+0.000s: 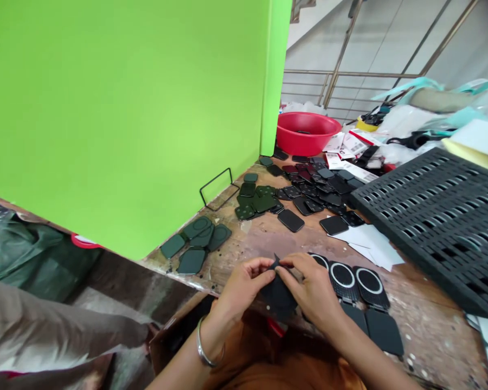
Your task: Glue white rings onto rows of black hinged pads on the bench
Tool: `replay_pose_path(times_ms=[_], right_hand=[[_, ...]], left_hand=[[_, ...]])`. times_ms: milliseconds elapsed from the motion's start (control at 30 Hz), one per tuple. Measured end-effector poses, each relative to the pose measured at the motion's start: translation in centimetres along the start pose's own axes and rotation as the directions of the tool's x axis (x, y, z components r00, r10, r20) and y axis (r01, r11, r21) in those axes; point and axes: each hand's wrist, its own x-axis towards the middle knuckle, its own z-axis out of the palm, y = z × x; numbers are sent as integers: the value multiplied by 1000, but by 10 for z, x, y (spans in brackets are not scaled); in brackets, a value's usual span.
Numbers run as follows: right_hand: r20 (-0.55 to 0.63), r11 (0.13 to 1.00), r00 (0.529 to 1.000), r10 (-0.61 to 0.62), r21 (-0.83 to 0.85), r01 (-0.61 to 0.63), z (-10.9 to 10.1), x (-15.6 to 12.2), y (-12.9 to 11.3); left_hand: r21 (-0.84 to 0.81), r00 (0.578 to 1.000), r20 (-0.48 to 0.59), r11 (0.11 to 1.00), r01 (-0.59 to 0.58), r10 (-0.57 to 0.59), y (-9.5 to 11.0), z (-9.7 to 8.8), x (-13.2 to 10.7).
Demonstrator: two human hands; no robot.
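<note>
Both my hands meet at the near edge of a worn wooden table (268, 238). My left hand (244, 284) and my right hand (311, 290) each pinch the top of one small black rounded-square pad (277, 295) held between them. A silver bangle (203, 346) sits on my left wrist. Just right of my right hand lies a row of black pads with white rings (355, 281), with plain black pads (384, 330) below them.
A green panel (126, 108) stands on the left. Dark green pads (195, 241) and a heap of black pads (309, 189) lie beyond my hands. A black slotted tray (439, 216) fills the right, white paper (368, 241) beside it. A red basin (305, 132) sits at the back.
</note>
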Motion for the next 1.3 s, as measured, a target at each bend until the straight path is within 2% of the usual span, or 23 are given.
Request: replay_pose_path(times_ms=[100,167,300,400,467,567,667,700,733,767,867,933,967,1200,1300], right_hand=[[105,989,987,118,75,-126,0,3,-5],[145,983,977,156,71,-168,1,5,-6],[148,991,981,128,-42,-123,6,5,-4],[44,987,987,156,-47,-154,6,8,11],[-64,967,965,253,50,-250,-1,11,26],[-209,885,876,435,279,-373,-20,14,47],[-340,816,793,506,485,-314,-35,11,47],[-377,822,785,491,499,-275,-37,8,41],[-402,844,797,451,482,-235,-36,4,35],[-409,880,829,383,435,-192,-32,-1,27],[-319,964,945,74,264,14,-15,-17,10],[-246,964,965,-89,222,145,-4,-27,7],[-225,959,965,-131,217,181,-1,-32,7],[-102,940,978,-180,276,202,-9,-63,20],[-114,934,975,-193,282,218,-10,-69,20]], left_hand=[[47,1000,14,999,-25,24,-4,-3,-1],[45,999,21,999,-29,28,-6,-4,-1],[27,1000,-1,999,-30,30,-8,-3,-1],[34,998,-57,999,-25,27,-6,-4,-2],[13,993,-119,1000,-17,19,-5,-6,-1],[-35,979,-205,999,-6,-2,-5,-11,1],[-69,964,-263,997,26,-43,-10,-14,4],[-84,962,-265,996,42,-63,-12,-14,6],[-103,963,-258,993,58,-83,-14,-12,7],[-123,964,-245,990,72,-101,-16,-10,8],[-175,970,-206,980,95,-131,-15,-1,12],[-202,971,-192,974,100,-140,-10,3,13],[-216,971,-192,971,99,-142,-8,5,13],[-220,984,-164,975,34,-71,5,5,12],[-235,988,-138,971,36,-70,5,9,14]])
